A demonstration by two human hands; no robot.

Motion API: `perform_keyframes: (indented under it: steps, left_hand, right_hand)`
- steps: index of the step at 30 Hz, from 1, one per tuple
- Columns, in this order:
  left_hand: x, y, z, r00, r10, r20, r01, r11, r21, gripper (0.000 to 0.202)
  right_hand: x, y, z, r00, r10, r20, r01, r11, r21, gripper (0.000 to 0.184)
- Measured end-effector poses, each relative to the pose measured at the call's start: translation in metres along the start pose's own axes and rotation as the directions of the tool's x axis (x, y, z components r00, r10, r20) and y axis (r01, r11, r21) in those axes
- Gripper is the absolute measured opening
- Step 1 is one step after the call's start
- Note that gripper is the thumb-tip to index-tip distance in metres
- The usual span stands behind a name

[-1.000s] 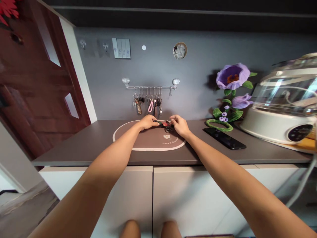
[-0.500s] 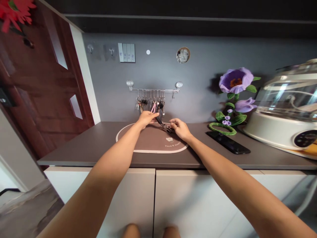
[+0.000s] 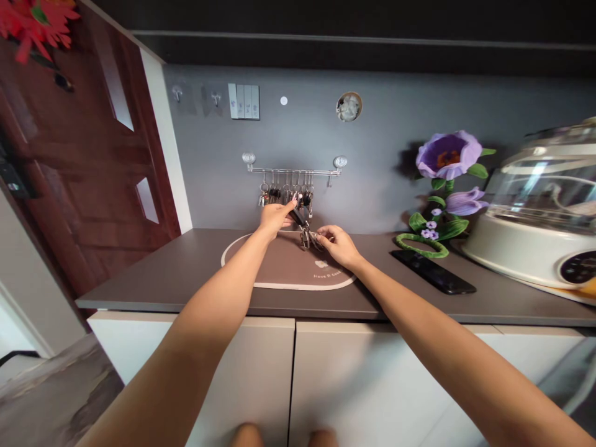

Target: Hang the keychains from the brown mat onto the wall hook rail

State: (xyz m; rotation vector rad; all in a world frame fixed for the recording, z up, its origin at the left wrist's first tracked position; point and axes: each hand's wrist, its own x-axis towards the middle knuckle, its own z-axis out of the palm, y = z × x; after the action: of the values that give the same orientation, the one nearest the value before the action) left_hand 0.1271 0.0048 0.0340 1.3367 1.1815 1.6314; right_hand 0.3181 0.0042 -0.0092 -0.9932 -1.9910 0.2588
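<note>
My left hand (image 3: 275, 220) is closed on the black strap of a key ring (image 3: 299, 217), just in front of the rack. Metal rings and keys (image 3: 307, 238) dangle from the strap's lower end above the mat. My right hand (image 3: 339, 243) is closed at the right side of these metal pieces, with thumb and fingertips pinched on them. Behind, a clear rail with hooks (image 3: 293, 171) is fixed to the grey wall, and several bunches of keys (image 3: 263, 194) hang from it. A brown mat with a pale rim (image 3: 279, 267) lies under both hands.
On the right lie a black phone (image 3: 433, 272) and a purple knitted flower (image 3: 449, 155) with a green ring base. Farther right stands a white appliance with a clear cover (image 3: 516, 245). A dark shelf (image 3: 326, 49) overhangs the counter (image 3: 158, 273). A reddish door (image 3: 116, 186) is at left.
The strap and its metal rings have swung from a slant to hang more steeply. My left hand has lifted slightly. The whole view has shifted a little.
</note>
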Motion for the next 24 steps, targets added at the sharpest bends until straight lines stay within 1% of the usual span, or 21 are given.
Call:
perform_keyframes:
  steps: [4,7,12,16,20,24]
  left_hand:
    - [0.0,0.001,-0.001,1.0,-0.025,-0.016,0.023,0.995,-0.099,0.041]
    - [0.002,0.002,-0.002,0.997,-0.065,-0.033,0.059,0.983,-0.176,0.042]
    - [0.004,0.002,-0.002,0.99,-0.137,-0.023,0.122,0.94,-0.317,0.046]
    - [0.004,0.003,0.001,0.985,-0.174,0.01,0.163,0.898,-0.408,0.049]
    - [0.003,0.004,0.005,0.982,-0.178,0.054,0.183,0.862,-0.473,0.05]
    - [0.0,0.004,0.009,0.982,-0.155,0.105,0.186,0.834,-0.52,0.051]
  right_hand:
    - [0.0,0.0,0.001,0.998,-0.049,-0.036,0.048,0.998,-0.028,0.02]
    - [0.001,-0.001,0.002,0.997,-0.06,-0.049,0.059,0.998,-0.024,0.019]
    - [0.001,-0.005,0.003,0.992,-0.097,-0.075,0.097,0.995,-0.009,0.019]
    - [0.0,-0.01,0.005,0.983,-0.137,-0.124,0.138,0.99,0.0,0.02]
    - [0.0,-0.013,0.005,0.973,-0.164,-0.163,0.166,0.986,0.0,0.02]
    - [0.0,-0.015,0.007,0.974,-0.135,-0.183,0.139,0.99,0.007,0.021]
